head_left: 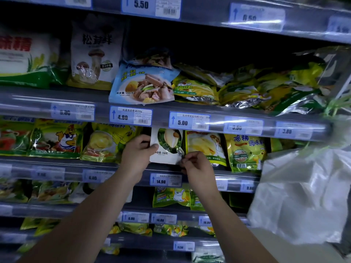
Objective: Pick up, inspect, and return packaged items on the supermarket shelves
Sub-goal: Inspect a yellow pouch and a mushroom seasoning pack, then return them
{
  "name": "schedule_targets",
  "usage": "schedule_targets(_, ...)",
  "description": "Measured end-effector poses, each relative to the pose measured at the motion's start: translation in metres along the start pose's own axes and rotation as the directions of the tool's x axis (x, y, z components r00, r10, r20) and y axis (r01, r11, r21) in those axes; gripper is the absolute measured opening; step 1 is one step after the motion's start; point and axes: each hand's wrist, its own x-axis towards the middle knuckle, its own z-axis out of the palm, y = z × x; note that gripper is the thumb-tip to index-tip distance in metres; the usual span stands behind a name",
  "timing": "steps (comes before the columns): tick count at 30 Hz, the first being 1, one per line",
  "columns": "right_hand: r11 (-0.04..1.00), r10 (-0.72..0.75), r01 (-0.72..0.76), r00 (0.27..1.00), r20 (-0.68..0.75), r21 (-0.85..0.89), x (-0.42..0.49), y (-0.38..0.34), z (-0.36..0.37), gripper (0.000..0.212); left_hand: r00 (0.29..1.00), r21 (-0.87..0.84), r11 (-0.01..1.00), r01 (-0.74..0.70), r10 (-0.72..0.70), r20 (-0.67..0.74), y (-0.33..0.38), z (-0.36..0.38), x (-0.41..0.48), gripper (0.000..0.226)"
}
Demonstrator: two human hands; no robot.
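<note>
A white pouch (167,147) printed with a mushroom picture and "168" stands on the middle shelf, its top hidden behind the price rail. My left hand (137,155) grips its left edge, thumb across the front. My right hand (195,164) pinches its lower right corner. Yellow-green seasoning bags (206,147) stand close on both sides of it.
Shelf rails with blue price tags (131,115) run across each level. A blue soup-mix pouch (142,84) leans over the upper shelf edge. White plastic bags (303,186) hang at the right, close to my right arm. More yellow packets (171,196) fill the lower shelves.
</note>
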Motion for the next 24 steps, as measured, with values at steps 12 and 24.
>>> schedule_targets(12,0.995,0.035,-0.061,0.952,0.303,0.078,-0.004,-0.031,0.003,0.029,0.976,-0.21,0.977,0.045,0.002,0.218,-0.017,-0.057,-0.061,0.012)
schedule_targets(24,0.954,-0.071,-0.107,0.825,0.56,0.278,-0.029,-0.003,-0.002,0.039,0.908,-0.154,0.98,0.126,-0.051,0.416,-0.017,-0.062,-0.071,0.052)
